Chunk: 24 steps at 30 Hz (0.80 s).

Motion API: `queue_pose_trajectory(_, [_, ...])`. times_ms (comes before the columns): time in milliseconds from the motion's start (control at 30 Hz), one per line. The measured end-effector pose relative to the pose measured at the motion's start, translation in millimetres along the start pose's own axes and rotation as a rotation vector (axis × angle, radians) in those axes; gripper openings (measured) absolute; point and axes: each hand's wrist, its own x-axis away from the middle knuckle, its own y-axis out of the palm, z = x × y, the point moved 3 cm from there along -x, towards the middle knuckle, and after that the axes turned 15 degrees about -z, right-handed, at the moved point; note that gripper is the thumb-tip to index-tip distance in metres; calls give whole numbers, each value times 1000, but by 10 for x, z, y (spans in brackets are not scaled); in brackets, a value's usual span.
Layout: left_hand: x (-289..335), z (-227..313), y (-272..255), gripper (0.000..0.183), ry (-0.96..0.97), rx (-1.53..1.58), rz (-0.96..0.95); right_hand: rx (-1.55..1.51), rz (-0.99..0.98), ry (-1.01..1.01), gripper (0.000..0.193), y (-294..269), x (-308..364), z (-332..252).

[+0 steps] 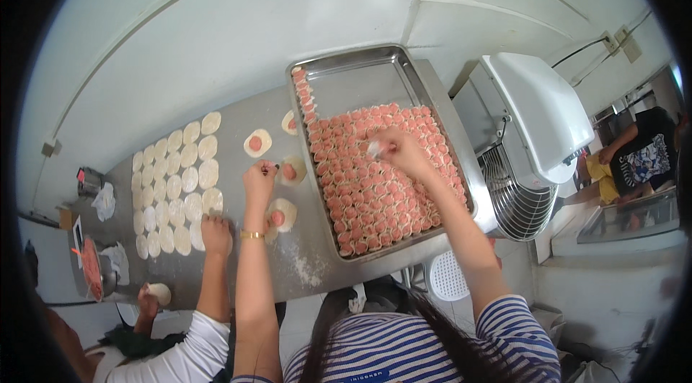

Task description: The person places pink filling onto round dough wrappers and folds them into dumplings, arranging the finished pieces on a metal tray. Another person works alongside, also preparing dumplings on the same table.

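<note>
My right hand [401,152] is over the large metal tray [360,82], its fingers closed around a small open-topped dumpling [375,149] of pale dough. Beneath it, packed rows of dumplings [375,203] with pink filling cover most of the tray. My left hand [259,180], with a gold bracelet at the wrist, is left of the tray with its fingers pinched together. A small dark bit shows at its fingertips; its kind is unclear. Right by that hand lies a round wrapper [292,171] with pink filling. Other filled wrappers [257,143] lie around it on the metal table.
A co-worker's hand [215,233] touches rows of flat dough wrappers [173,188] at the left; their other hand holds a pale round container [158,294]. A bowl of pink filling [94,268] stands far left. A white mixer [537,116] with wire guard stands right of the tray.
</note>
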Motion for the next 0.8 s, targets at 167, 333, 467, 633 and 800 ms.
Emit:
queue_pose_trajectory(167, [-761,-135,249,22,-89,-203,-56,173,146,209,35,-1004,-427,898])
queue_pose_trajectory(333, [-1111,-271,414,23,-222,-347,-15,347,27,232,34,-1192,-826,1449])
queue_pose_trajectory(467, [-1164,-75,499,20,-252,-409,81,412,-116,248,31,-1084,-1024,1748])
queue_pose_trajectory(633, [-1230,-60,556,21,-318,-190,39,451,-323,217,34,-966,-1127,1850])
queue_pose_trajectory(800, [-1266,-7,583,21,-321,-205,61,402,-410,213,34,-981,-1134,1831])
